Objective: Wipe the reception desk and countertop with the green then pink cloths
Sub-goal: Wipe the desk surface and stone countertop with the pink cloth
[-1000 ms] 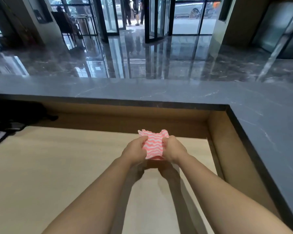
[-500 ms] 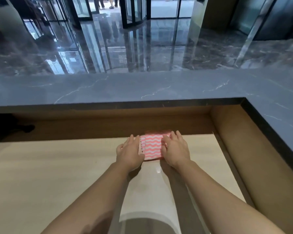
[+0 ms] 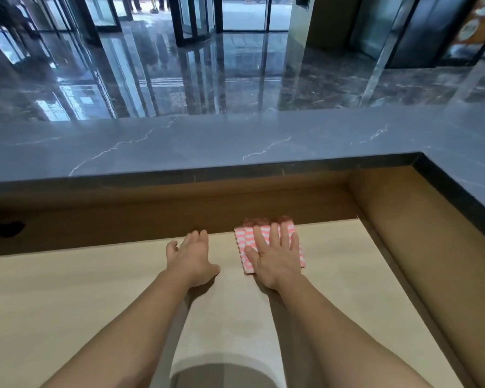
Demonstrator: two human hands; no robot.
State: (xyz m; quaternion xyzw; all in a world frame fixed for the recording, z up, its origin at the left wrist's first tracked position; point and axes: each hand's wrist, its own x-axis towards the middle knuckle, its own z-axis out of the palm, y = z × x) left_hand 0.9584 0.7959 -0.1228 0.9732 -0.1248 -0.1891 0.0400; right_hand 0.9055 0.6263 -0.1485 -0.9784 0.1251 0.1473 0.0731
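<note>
A folded pink cloth point(image 3: 242, 239) with white wavy stripes lies flat on the pale wooden desk point(image 3: 67, 289), close to its back edge. My right hand point(image 3: 275, 253) presses down on the cloth with straight, spread fingers and covers most of it. My left hand point(image 3: 191, 256) rests flat on the bare desk just left of the cloth, fingers relaxed, holding nothing. The dark grey marble countertop point(image 3: 207, 144) runs across above the desk and turns down the right side. No green cloth is in view.
A brown wooden wall point(image 3: 151, 214) rises from the back of the desk to the countertop, and another point(image 3: 431, 247) closes the right side. A dark object point(image 3: 0, 228) sits at the far left under the counter. Beyond lies a glossy lobby floor with glass doors.
Both hands laid the bunched cloth down and flattened it. My left hand has since come off it, and my right hand has slid the cloth right, toward the back edge.
</note>
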